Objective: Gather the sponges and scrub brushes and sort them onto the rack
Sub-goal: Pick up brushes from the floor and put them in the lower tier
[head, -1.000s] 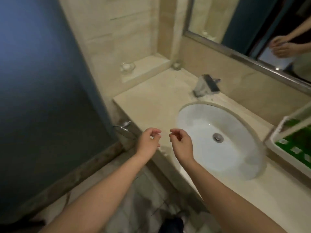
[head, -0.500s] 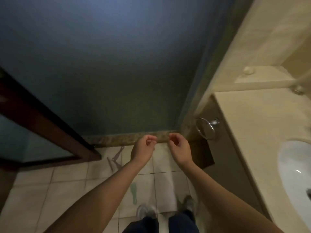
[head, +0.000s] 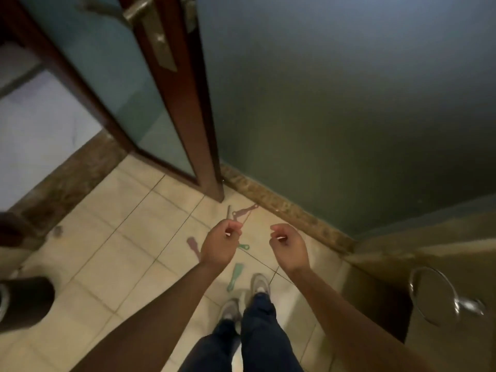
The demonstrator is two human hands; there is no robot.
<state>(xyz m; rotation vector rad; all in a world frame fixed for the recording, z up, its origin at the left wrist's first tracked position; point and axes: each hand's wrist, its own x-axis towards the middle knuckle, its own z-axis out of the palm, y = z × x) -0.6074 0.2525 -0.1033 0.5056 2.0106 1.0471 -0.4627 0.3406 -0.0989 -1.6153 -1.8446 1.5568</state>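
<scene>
Since half a second ago the view has swung left and down: the sink and counter have left the picture, a door now fills the upper left, and both hands hold the same raised pose. Nearest, dark trouser legs and two grey shoes (head: 259,283) stand on a beige tiled floor (head: 120,237), and two bare forearms reach forward. The left hand (head: 220,244) and right hand (head: 290,247) hang apart at the same height, fingers loosely curled toward the thumbs and holding nothing, which looks like a ready pose before bending to pick something up. The task's things appear to lie on the tiles under and beyond the hands: a green tool (head: 234,276) just ahead of the shoes, a small green tool (head: 243,247) partly hidden by the left hand, a mauve tool (head: 193,245) beside that wrist, and pink tools (head: 244,210) farther off near the stone baseboard (head: 284,210). They are thin, flat and blurred, so whether they are scrub brushes cannot be told. No sponges and no rack are in view. At the right a metal towel ring (head: 434,294) hangs on a cabinet side; at the left edge a dark bin (head: 24,302) is cut off. Farthest stand the wood-framed glass door (head: 166,103) and a blue-grey wall (head: 349,103).
</scene>
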